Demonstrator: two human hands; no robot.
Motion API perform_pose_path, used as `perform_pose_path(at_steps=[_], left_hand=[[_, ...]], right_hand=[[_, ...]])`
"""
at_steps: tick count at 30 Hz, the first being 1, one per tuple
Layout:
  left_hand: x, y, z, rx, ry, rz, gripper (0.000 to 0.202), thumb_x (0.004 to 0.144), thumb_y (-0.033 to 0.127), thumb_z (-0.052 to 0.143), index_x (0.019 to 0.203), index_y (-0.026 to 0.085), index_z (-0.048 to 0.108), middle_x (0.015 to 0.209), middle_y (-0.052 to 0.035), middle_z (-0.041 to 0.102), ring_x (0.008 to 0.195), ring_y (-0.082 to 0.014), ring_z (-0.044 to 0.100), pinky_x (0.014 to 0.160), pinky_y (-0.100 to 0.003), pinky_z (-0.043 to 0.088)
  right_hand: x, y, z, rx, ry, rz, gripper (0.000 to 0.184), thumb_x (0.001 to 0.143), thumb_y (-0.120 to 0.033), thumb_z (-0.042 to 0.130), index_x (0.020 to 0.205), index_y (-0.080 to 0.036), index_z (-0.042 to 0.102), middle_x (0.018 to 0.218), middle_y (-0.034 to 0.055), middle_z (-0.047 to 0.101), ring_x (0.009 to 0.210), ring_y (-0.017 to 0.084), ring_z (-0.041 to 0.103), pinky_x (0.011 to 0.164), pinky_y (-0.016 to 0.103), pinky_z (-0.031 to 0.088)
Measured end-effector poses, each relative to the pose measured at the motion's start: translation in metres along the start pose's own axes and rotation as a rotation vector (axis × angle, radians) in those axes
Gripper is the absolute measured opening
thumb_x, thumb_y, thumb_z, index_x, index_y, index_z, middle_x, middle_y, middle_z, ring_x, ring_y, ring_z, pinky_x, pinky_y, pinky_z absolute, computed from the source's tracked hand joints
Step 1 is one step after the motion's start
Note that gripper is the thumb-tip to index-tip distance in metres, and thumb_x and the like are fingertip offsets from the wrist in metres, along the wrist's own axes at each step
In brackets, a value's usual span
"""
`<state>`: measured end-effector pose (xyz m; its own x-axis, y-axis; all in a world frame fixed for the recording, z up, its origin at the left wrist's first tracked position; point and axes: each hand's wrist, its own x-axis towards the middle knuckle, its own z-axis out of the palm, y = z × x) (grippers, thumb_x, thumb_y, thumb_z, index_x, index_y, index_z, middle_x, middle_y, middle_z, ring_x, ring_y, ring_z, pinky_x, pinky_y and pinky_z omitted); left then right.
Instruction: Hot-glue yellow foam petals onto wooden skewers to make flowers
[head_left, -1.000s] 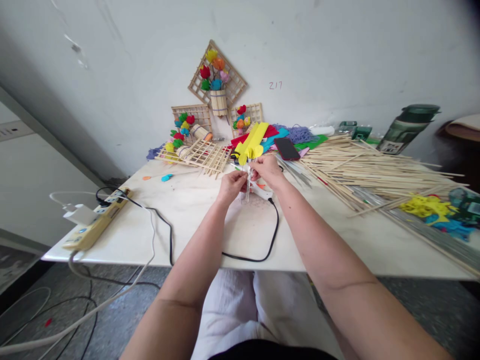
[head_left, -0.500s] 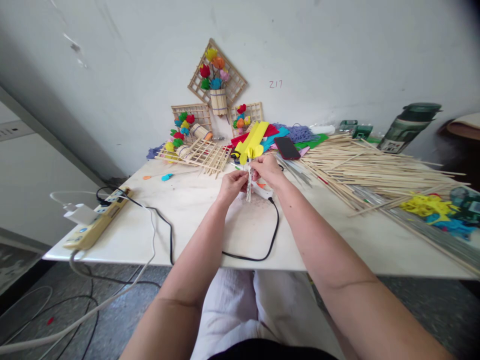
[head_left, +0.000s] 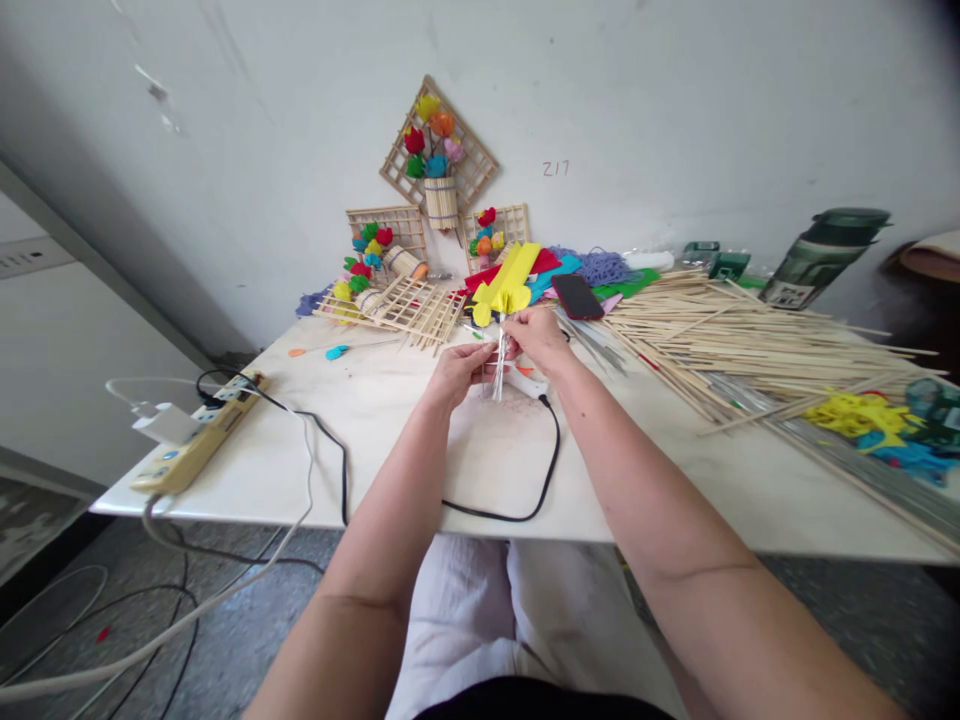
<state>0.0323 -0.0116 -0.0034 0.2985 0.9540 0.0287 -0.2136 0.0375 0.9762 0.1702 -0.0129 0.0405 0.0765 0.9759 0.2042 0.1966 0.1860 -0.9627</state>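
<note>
Both my hands meet over the middle of the white table (head_left: 420,470). My left hand (head_left: 456,372) and my right hand (head_left: 537,338) are closed on a small bundle of thin silver wires (head_left: 498,368) that stands upright. Yellow felt petals (head_left: 504,298) sit at the top of the bundle, just above my fingers. A white glue gun (head_left: 529,384) lies on the table right under my right hand, its black cord (head_left: 525,510) looping toward me.
A large pile of bamboo sticks (head_left: 735,340) covers the right side. A phone (head_left: 576,296) and coloured felt sheets (head_left: 525,270) lie behind my hands. Wooden lattice crafts (head_left: 409,300) with felt flowers lean at the wall. A power strip (head_left: 196,432) sits left, a green bottle (head_left: 821,256) far right.
My hands hold the wire bundle in nearly the same place; the left fingers have shifted slightly along the wires. The view moved a little.
</note>
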Motion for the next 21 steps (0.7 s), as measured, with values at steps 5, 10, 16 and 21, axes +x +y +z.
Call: perform_pose_path(at_steps=[5,10,16,21], left_hand=[[0.003,-0.002,-0.001,-0.011,0.145,0.037,0.021,0.071,0.027,0.071,0.077,0.009,0.062,0.063,-0.0034,0.065,0.051,-0.0089,0.060,0.056,-0.022,0.051],[0.004,-0.002,0.000,0.008,0.246,0.055,0.022,0.072,0.029,0.070,0.072,0.011,0.056,0.060,-0.0028,0.064,0.047,-0.0095,0.059,0.054,-0.024,0.052],[0.004,-0.002,0.001,0.012,0.242,0.043,0.029,0.077,0.040,0.064,0.080,0.011,0.058,0.057,-0.0010,0.062,0.048,-0.0096,0.059,0.055,-0.024,0.051],[0.005,-0.004,0.001,-0.001,0.207,0.065,0.030,0.075,0.040,0.066,0.079,0.011,0.060,0.060,-0.0011,0.062,0.051,-0.0092,0.060,0.057,-0.023,0.051]], right_hand=[[0.000,0.004,0.003,-0.054,-0.064,-0.030,0.021,0.070,-0.010,0.053,0.051,-0.018,0.046,0.036,-0.0048,0.049,0.034,0.010,0.051,0.037,0.018,0.040],[0.002,0.012,0.010,-0.096,-0.118,-0.060,0.020,0.068,-0.009,0.052,0.050,-0.018,0.047,0.034,-0.0054,0.048,0.031,0.009,0.048,0.036,0.017,0.040],[-0.003,0.008,0.014,-0.112,-0.131,-0.013,0.020,0.069,-0.008,0.054,0.052,-0.018,0.047,0.033,-0.0064,0.046,0.031,0.010,0.050,0.035,0.017,0.039],[-0.006,0.004,0.016,-0.150,-0.104,-0.013,0.023,0.069,-0.008,0.053,0.051,-0.019,0.044,0.033,-0.0061,0.046,0.033,0.010,0.051,0.038,0.018,0.042]])
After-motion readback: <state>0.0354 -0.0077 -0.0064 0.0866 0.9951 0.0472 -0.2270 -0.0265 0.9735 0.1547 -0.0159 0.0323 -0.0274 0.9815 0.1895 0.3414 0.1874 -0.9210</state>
